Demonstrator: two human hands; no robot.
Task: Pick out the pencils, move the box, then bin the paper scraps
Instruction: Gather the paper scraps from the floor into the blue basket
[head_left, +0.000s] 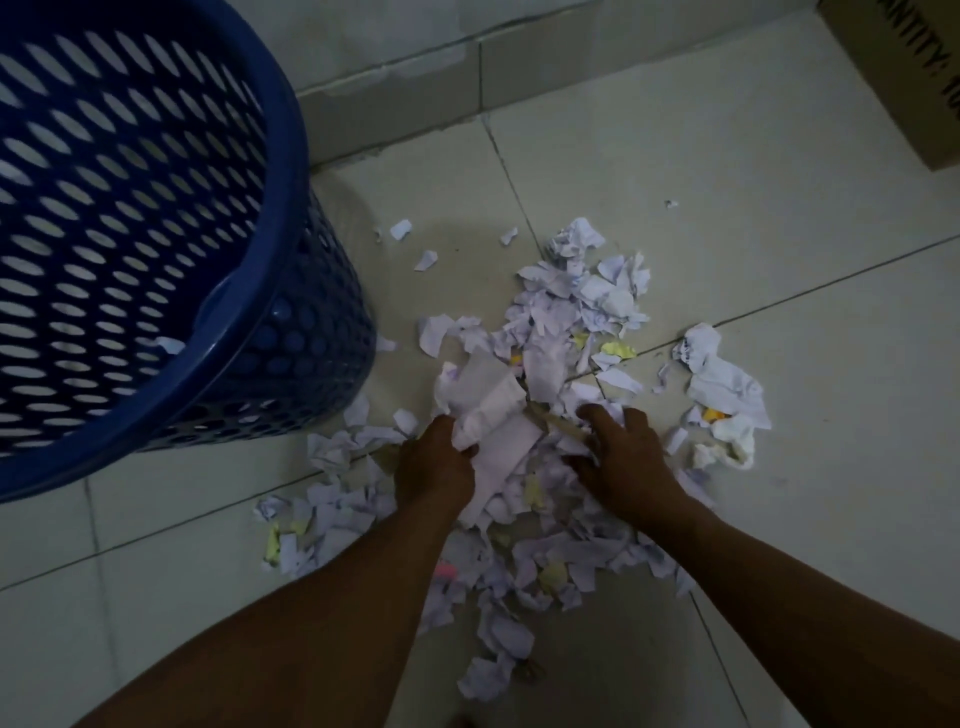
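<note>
A heap of torn white and yellow paper scraps (571, 322) is spread over the pale tiled floor. My left hand (434, 470) is closed around a bunch of white scraps (493, 410) at the heap's near side. My right hand (626, 457) presses down into the scraps beside it, fingers curled into the paper. A tall blue perforated plastic bin (291, 291) stands at the left, its open mouth towards me, with a scrap or two showing inside. A cardboard box (904, 78) sits at the top right corner. No pencils are visible.
A tiled wall base (395, 88) runs behind the bin. Loose scraps lie scattered towards the bin (426, 260) and at the right (722, 384). Bare floor tiles (779, 208) lie between the heap and the box.
</note>
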